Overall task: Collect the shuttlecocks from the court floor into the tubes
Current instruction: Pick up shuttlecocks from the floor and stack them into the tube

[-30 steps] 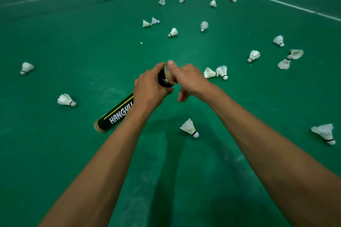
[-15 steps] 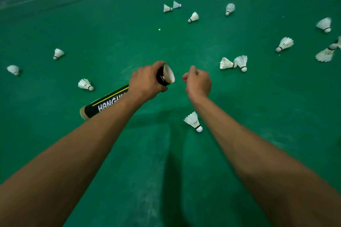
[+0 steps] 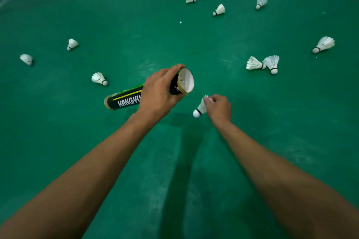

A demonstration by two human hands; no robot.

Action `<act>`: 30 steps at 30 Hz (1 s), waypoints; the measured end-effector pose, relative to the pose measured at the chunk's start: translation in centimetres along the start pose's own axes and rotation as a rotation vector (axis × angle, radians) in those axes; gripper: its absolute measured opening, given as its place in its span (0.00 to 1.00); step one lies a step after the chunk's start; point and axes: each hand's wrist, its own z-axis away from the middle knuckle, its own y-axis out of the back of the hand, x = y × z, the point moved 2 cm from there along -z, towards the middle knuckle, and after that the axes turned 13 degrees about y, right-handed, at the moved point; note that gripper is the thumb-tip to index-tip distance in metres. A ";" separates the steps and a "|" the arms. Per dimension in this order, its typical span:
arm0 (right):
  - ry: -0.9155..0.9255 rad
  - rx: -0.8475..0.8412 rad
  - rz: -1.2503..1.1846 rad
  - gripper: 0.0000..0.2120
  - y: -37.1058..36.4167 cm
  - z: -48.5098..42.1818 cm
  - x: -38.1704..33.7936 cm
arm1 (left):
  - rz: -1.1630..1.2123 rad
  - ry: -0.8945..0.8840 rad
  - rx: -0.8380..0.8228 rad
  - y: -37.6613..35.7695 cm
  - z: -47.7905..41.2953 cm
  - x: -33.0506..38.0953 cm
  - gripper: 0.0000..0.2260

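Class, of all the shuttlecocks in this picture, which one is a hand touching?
The shuttlecock just below the tube's open end: the right hand pinches its feathers. All the others lie untouched on the green floor.

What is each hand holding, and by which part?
The left hand grips the tube near its open end. The right hand pinches a shuttlecock by the feather end, cork pointing away from the fingers.

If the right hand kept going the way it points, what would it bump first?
Probably the open end of the tube held by the left hand. The right hand pinches a shuttlecock. The tube may sit higher, so the hand could pass under.
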 end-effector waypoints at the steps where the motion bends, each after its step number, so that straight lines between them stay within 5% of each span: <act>1: -0.014 0.134 -0.139 0.14 1.0 -0.8 -1.5 | -0.002 -0.001 0.011 0.3 0.0 -0.3 0.35; 5: 0.216 0.443 -0.368 0.13 5.5 -2.2 -8.3 | 0.007 0.058 0.050 1.0 -0.9 -0.9 0.35; 11: 0.619 0.099 -0.199 0.11 5.7 1.6 -14.9 | 0.080 0.073 0.078 1.4 -2.4 1.6 0.32; 16: 0.260 -0.235 -0.426 0.26 5.8 2.6 -15.0 | 0.107 0.012 0.049 1.5 -2.3 2.8 0.31; 18: 0.283 -0.236 -0.378 0.32 6.8 2.2 -15.1 | 0.092 -0.016 0.050 1.7 -2.1 2.7 0.33; 22: 0.392 -0.022 -0.304 0.31 9.7 1.9 -15.6 | 0.162 -0.005 0.042 2.8 -2.4 2.7 0.35; 30: 0.363 -0.383 -0.117 0.23 8.0 3.7 -18.2 | 0.137 -0.029 0.057 3.5 -2.3 1.9 0.32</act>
